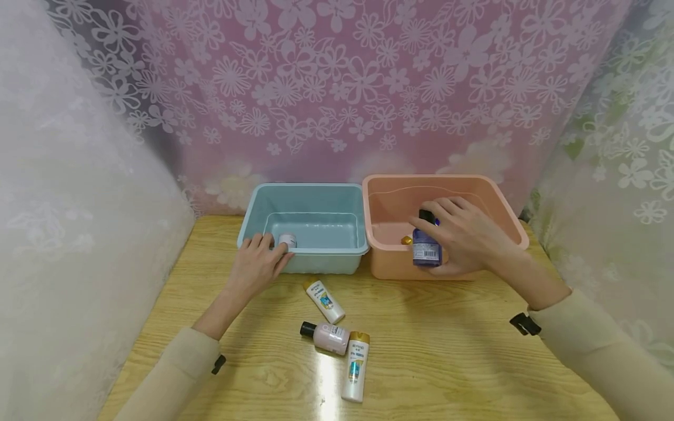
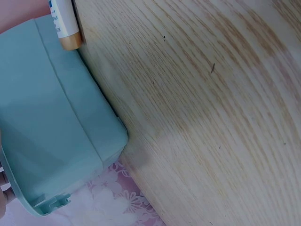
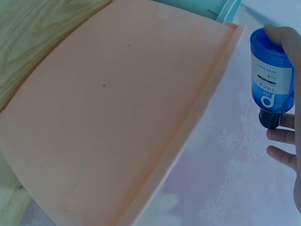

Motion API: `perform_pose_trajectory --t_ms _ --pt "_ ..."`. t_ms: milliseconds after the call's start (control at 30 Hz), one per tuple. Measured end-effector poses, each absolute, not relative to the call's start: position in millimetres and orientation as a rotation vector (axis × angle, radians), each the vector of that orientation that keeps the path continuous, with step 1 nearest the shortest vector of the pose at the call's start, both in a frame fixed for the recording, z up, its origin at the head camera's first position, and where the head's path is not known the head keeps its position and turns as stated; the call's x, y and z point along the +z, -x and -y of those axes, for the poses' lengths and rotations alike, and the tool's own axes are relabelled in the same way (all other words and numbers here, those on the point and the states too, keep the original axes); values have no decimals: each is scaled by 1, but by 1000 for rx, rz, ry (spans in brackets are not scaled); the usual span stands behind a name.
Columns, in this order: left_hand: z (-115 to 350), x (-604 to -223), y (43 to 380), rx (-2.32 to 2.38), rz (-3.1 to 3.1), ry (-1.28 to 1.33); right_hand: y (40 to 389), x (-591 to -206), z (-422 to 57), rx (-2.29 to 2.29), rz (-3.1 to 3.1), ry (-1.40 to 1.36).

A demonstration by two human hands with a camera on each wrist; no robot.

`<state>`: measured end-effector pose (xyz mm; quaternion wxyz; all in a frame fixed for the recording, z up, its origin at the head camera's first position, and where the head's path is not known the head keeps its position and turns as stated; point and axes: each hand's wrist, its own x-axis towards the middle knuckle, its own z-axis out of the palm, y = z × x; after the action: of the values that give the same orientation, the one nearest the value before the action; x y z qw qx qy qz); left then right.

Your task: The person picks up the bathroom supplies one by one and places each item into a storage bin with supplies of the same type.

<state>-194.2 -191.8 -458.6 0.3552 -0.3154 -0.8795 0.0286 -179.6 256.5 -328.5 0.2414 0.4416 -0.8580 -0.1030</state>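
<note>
A blue bottle with a black cap (image 3: pixel 272 70) is in my right hand (image 1: pixel 463 237), over the front rim of the orange bin (image 1: pixel 447 266). In the right wrist view, the thumb presses its base and the cap points down toward the other fingers. My left hand (image 1: pixel 255 263) grips the front left rim of the light blue bin (image 1: pixel 326 261); in the left wrist view only bits of that hand show at the edge. A small white container (image 1: pixel 288 240) lies inside the blue bin near those fingers, partly hidden by the rim. Something gold (image 1: pixel 406 240) shows in the orange bin.
In front of the bins, a white bottle with a gold cap (image 1: pixel 325 301) lies on the wooden table (image 1: pixel 447 356). Closer in lie a pink bottle with a black cap (image 1: pixel 330 338) and another white gold-capped bottle (image 1: pixel 356 368), touching or nearly so. A flowered curtain (image 1: pixel 326 88) hangs behind.
</note>
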Motion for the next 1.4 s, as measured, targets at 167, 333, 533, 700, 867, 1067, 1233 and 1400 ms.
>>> perform_pose_trajectory --t_ms 167,333,533,700,867,1067,1233,1400 --pt "192 -458 194 92 2275 811 188 -324 -262 -270 2322 -1216" --pt "192 -458 194 83 2275 810 196 -321 -267 -287 2327 -1226" --pt "191 -457 192 66 2275 813 206 -318 -273 -298 2327 -1238" --pt "191 -457 192 63 2276 810 214 -314 -276 -333 2283 -1221" --pt "191 -457 193 58 2270 809 219 -312 -277 -353 2307 -1190" --pt "192 -457 191 61 2264 813 222 -310 -277 -404 2357 -1172" --pt "194 -457 190 73 2269 816 226 -309 -278 -470 2409 -1166" --pt "195 -456 189 68 2262 822 227 -308 -278 -499 2498 -1127"
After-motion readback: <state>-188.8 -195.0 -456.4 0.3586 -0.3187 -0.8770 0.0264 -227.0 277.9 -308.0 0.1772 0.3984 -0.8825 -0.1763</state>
